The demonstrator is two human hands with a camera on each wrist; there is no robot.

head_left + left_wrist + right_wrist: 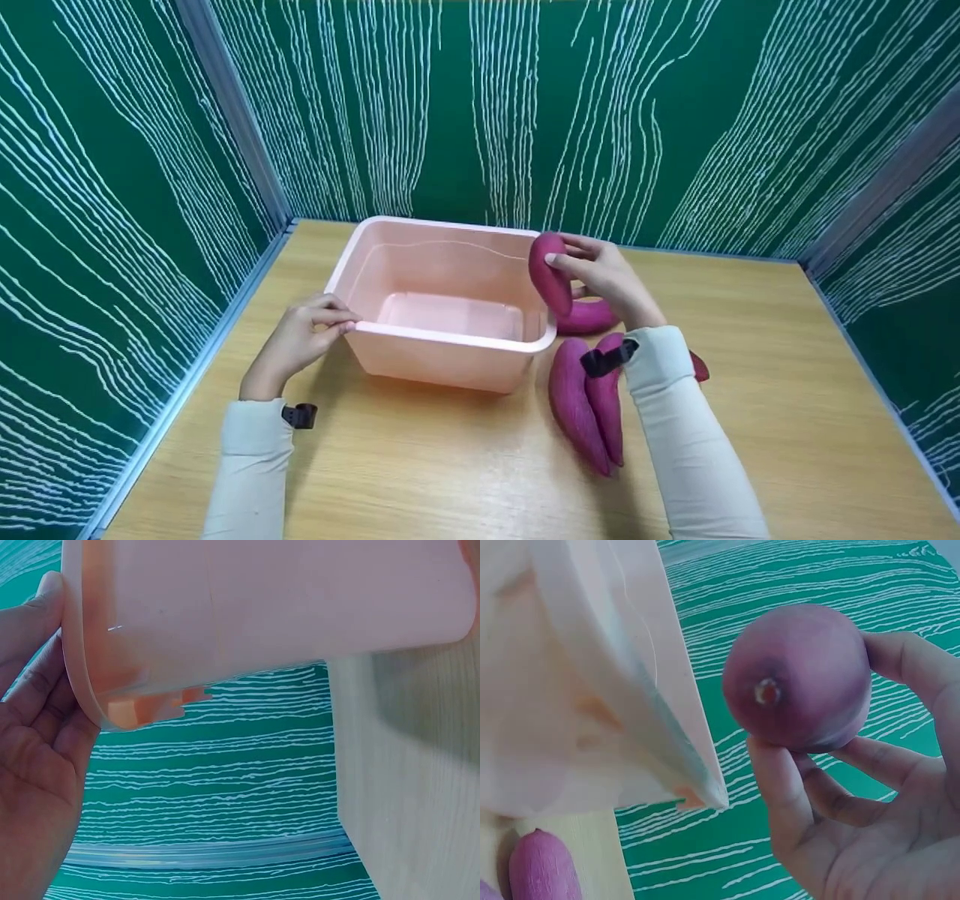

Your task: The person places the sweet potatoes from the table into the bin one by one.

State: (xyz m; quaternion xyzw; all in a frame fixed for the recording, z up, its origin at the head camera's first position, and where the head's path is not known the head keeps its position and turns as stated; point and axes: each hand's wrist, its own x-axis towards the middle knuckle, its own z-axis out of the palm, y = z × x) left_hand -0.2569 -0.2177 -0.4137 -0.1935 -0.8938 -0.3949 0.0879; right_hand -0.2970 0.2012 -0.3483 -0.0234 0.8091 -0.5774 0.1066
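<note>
Your right hand makes a pinching grip: thumb and fingers press one sweet potato between them. In the head view it hangs nearly upright at the right side of the pink basin; the right wrist view shows a gap between the two. Your left hand pinches the basin's rim near its front left corner.

The skin looks smooth, and I judge that mainly your fingertips carry the weight, so a loose pinch could let the sweet potato turn or drop. If it travels too low toward the basin, its lower end may knock the rim. Because your left grip keeps only one corner, such a knock could swing the basin, perhaps into the lying sweet potato beside it. Your sleeve could also brush the pair of sweet potatoes on the table and make them roll.
</note>
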